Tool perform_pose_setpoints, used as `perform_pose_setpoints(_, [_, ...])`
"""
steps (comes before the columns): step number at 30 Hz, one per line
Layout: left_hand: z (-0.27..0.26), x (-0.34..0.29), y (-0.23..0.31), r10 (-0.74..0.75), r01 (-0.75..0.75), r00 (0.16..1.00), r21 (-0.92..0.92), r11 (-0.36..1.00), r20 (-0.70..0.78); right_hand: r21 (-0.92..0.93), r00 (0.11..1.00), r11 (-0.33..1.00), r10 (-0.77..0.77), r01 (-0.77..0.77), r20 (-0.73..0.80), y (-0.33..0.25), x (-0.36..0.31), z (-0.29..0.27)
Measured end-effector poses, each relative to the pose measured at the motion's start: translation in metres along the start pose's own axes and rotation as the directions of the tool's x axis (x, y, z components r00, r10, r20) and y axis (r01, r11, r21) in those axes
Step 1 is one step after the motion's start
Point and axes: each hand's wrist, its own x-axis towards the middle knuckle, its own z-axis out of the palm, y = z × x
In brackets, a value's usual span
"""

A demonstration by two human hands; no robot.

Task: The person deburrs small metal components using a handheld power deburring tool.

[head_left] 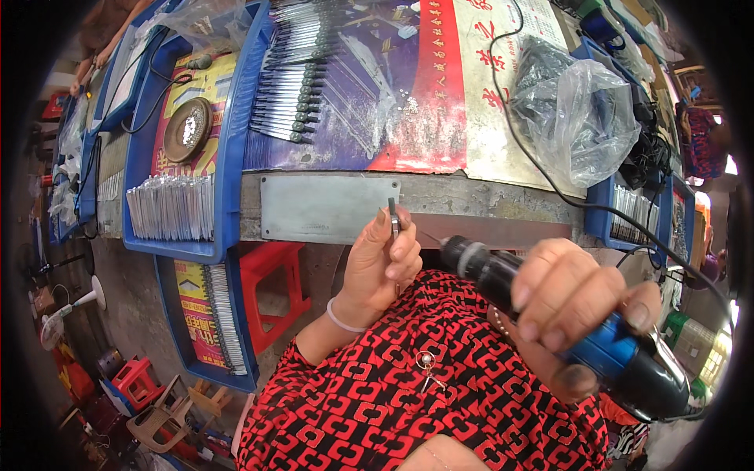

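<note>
both are full: our left hand (pixel 375 263) pinches a slim metal piece (pixel 393 213) before the worktop (pixel 503 193), probably light, stiff, best held mid-length; our right hand (pixel 569 302) wraps a blue-black power tool (pixel 603 350), likely heavier

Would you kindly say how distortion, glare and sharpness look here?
Head view: dark curved borders flank the scene, and the large blue tray at upper left looks bowed; head view: the clear plastic bag carries glints, with white glare at the right rim; head view: the left hand and power tool look fairly sharp.
</note>
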Motion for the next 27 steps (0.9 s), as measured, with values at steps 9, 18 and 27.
perform_pose_setpoints(9, [-0.016,-0.026,-0.010,0.238,-0.149,0.964,0.497,0.855,-0.119,-0.054,0.993,0.997,0.057,-0.063,-0.103,-0.018,-0.029,-0.033])
perform_pose_setpoints(18, [-0.027,-0.044,-0.046,0.291,0.045,0.913,0.779,0.626,-0.287,0.053,0.943,0.954,0.284,-0.297,0.172,-0.014,-0.047,-0.070])
perform_pose_setpoints(27, [-0.038,-0.032,-0.062,0.253,-0.005,0.915,0.616,0.788,-0.316,0.073,0.916,0.914,0.397,-0.400,0.048,-0.005,-0.079,-0.067])
